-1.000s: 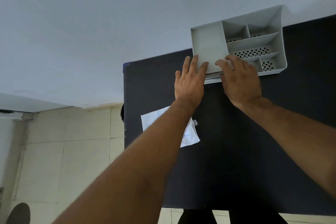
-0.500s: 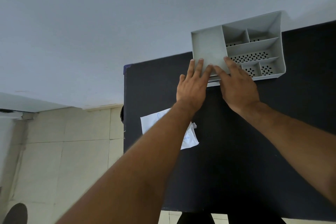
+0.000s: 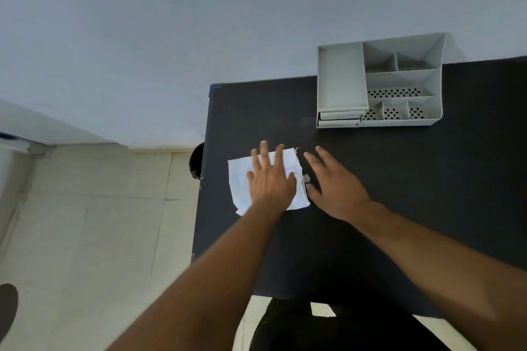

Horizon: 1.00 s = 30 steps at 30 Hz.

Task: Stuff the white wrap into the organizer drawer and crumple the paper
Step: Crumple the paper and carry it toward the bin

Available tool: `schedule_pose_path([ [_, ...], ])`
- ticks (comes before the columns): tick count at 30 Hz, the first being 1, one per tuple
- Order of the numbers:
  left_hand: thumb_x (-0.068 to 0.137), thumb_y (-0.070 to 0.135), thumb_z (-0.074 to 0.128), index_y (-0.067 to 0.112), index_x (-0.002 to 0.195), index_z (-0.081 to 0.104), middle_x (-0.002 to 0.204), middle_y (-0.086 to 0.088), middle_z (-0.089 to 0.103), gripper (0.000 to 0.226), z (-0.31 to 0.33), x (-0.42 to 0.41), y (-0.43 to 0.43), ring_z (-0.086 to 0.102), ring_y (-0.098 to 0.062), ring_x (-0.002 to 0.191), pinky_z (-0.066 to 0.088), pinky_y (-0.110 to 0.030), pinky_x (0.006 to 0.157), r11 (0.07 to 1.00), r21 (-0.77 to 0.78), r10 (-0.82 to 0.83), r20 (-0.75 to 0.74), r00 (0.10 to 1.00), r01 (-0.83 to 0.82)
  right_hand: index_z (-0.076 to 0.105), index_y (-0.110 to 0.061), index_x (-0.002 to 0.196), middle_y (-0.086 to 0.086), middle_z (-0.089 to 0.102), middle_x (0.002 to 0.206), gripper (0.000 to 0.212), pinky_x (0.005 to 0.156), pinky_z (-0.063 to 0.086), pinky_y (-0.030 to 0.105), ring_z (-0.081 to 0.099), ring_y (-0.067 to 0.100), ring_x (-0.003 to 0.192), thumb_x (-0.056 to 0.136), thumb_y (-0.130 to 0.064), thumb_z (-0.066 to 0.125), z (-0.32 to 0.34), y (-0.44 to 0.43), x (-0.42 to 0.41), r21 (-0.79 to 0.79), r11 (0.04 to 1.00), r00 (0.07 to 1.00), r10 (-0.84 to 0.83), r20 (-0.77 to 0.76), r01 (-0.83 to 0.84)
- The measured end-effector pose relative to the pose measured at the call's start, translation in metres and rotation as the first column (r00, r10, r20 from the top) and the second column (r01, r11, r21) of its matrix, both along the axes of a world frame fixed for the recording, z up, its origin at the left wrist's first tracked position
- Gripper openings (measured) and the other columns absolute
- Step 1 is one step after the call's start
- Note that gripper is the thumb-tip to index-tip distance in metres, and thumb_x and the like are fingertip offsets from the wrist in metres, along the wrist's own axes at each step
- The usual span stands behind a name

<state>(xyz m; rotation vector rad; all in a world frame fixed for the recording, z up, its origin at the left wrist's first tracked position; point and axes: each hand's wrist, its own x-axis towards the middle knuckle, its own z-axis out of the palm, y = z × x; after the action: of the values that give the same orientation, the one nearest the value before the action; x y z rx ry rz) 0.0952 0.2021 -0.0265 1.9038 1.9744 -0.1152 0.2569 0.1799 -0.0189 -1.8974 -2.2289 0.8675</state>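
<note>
Left hand (image 3: 269, 179) lies flat, fingers spread, on the paper (image 3: 242, 179); right hand (image 3: 333, 184) spread beside it, seemingly empty.

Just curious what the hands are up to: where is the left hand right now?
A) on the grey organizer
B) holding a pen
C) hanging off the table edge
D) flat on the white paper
D: the left hand lies spread, palm down, on the paper, well apart from the organizer at the table's far side.
</note>
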Motion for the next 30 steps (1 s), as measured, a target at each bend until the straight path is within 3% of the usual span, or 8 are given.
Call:
schedule_pose_path([
  [5, 0.094, 0.057, 0.052, 0.027, 0.159, 0.001, 0.167, -0.016, -0.008, 0.088, -0.014, -0.035, -0.033, -0.004, -0.045, 0.151, 0.021, -0.062, 0.116, 0.840, -0.296, 0.469, -0.026, 0.883, -0.455, 0.011, -0.026, 0.159, 0.006, 0.010, 0.167, 0.081, 0.111, 0.040, 0.041, 0.036, 0.030, 0.144, 0.095, -0.046, 0.057, -0.012, -0.010, -0.044, -0.176, 0.982, 0.998, 0.065, -0.025, -0.068],
  [10, 0.096, 0.025, 0.053, 0.021, 0.157, 0.020, 0.160, -0.007, 0.031, 0.069, -0.024, -0.053, -0.065, 0.030, -0.032, 0.144, 0.036, -0.048, 0.111, 0.914, -0.234, 0.383, 0.220, 0.897, -0.333, -0.001, -0.030, 0.158, 0.012, 0.038, 0.149, 0.101, 0.103, 0.045, 0.043, 0.051, 0.031, 0.126, 0.086, -0.049, 0.068, -0.028, -0.010, -0.079, -0.293, 0.951, 0.993, 0.113, 0.027, -0.100],
  [14, 0.096, 0.007, 0.053, 0.021, 0.158, 0.023, 0.138, -0.006, 0.058, 0.070, -0.025, -0.065, -0.072, 0.059, -0.022, 0.119, 0.053, -0.028, 0.087, 0.818, -0.432, 0.569, 0.503, 0.651, -0.381, -0.002, -0.032, 0.158, 0.010, 0.044, 0.132, 0.107, 0.089, 0.049, 0.039, 0.056, 0.026, 0.110, 0.083, -0.038, 0.075, -0.036, -0.011, -0.092, -0.295, 0.953, 0.983, 0.116, 0.141, -0.070],
  [18, 0.092, -0.001, 0.059, 0.019, 0.146, 0.048, 0.111, -0.001, 0.070, 0.059, -0.028, -0.080, -0.081, 0.067, -0.013, 0.097, 0.053, -0.018, 0.068, 0.769, -0.567, 0.630, 0.594, 0.500, -0.295, 0.031, -0.035, 0.151, 0.003, 0.059, 0.120, 0.065, 0.091, 0.050, 0.038, 0.061, 0.022, 0.108, 0.094, -0.026, 0.061, -0.045, -0.019, -0.106, -0.381, 0.924, 1.000, 0.030, -0.004, -0.029],
  [21, 0.089, 0.008, 0.072, 0.022, 0.126, 0.065, 0.116, 0.002, 0.062, 0.040, -0.026, -0.094, -0.085, 0.064, -0.011, 0.098, 0.057, -0.025, 0.086, 0.825, -0.421, 0.565, 0.617, 0.547, -0.377, 0.065, -0.036, 0.100, -0.008, 0.066, 0.087, 0.024, 0.072, 0.051, 0.033, 0.063, 0.010, 0.082, 0.093, -0.017, 0.053, -0.041, -0.028, -0.115, -0.397, 0.916, 0.974, -0.131, -0.185, 0.048],
  [23, 0.084, 0.025, 0.080, 0.026, 0.132, 0.057, 0.130, 0.003, 0.051, 0.052, -0.023, -0.103, -0.087, 0.058, -0.008, 0.106, 0.054, -0.030, 0.096, 0.810, -0.391, 0.583, 0.617, 0.528, -0.436, 0.066, -0.021, 0.098, -0.001, 0.068, 0.090, 0.016, 0.070, 0.054, 0.030, 0.066, 0.015, 0.084, 0.095, -0.010, 0.055, -0.027, -0.028, -0.125, -0.549, 0.806, 0.867, -0.421, -0.267, 0.223],
  [27, 0.090, 0.051, 0.069, 0.031, 0.141, 0.050, 0.134, 0.000, 0.059, 0.058, -0.001, -0.125, -0.082, 0.065, -0.019, 0.111, 0.053, -0.039, 0.091, 0.628, -0.720, 0.778, 0.583, 0.233, -0.296, 0.066, -0.013, 0.103, 0.014, 0.070, 0.106, 0.027, 0.075, 0.060, 0.035, 0.070, 0.023, 0.092, 0.095, 0.009, 0.052, 0.000, -0.014, -0.152, -0.837, 0.508, 0.371, -0.831, -0.414, 0.205],
  [30, 0.095, 0.038, 0.066, 0.020, 0.120, 0.065, 0.100, -0.006, 0.077, 0.031, 0.014, -0.139, -0.076, 0.075, -0.014, 0.080, 0.051, -0.035, 0.075, 0.655, -0.711, 0.755, 0.627, 0.193, -0.254, 0.070, -0.016, 0.098, 0.014, 0.074, 0.103, 0.029, 0.081, 0.061, 0.042, 0.073, 0.024, 0.088, 0.090, 0.008, 0.057, 0.009, -0.011, -0.164, -0.732, 0.644, 0.498, -0.721, -0.482, 0.223],
])
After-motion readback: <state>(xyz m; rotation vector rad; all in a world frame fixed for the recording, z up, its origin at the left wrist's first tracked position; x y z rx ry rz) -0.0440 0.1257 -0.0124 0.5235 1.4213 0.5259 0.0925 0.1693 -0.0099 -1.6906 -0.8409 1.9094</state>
